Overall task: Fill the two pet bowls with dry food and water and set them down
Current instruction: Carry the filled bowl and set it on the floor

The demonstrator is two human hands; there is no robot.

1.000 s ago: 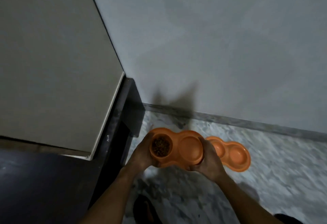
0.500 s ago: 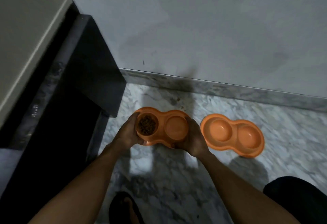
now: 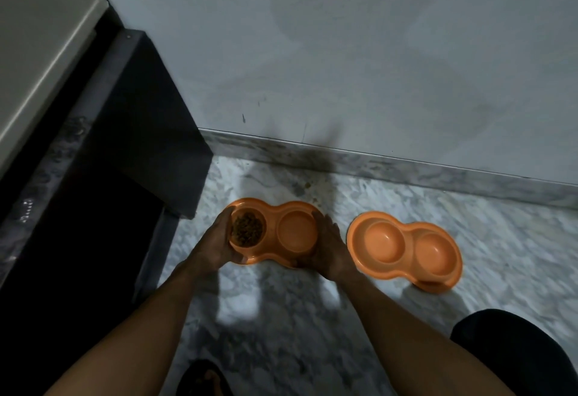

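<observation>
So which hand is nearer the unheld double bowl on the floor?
Right. The right hand grips the held bowl at its right end, beside the floor bowl; the left hand grips the far end, by the kibble.

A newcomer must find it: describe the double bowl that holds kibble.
Start at the dark cabinet. Beside it, over the marble floor, the left hand and right hand grip an orange double bowl. Unlike its unheld twin, its left cup holds brown kibble.

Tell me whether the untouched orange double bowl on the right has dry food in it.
No: both wells of the untouched bowl show bare orange plastic; kibble sits only in the held bowl.
</observation>
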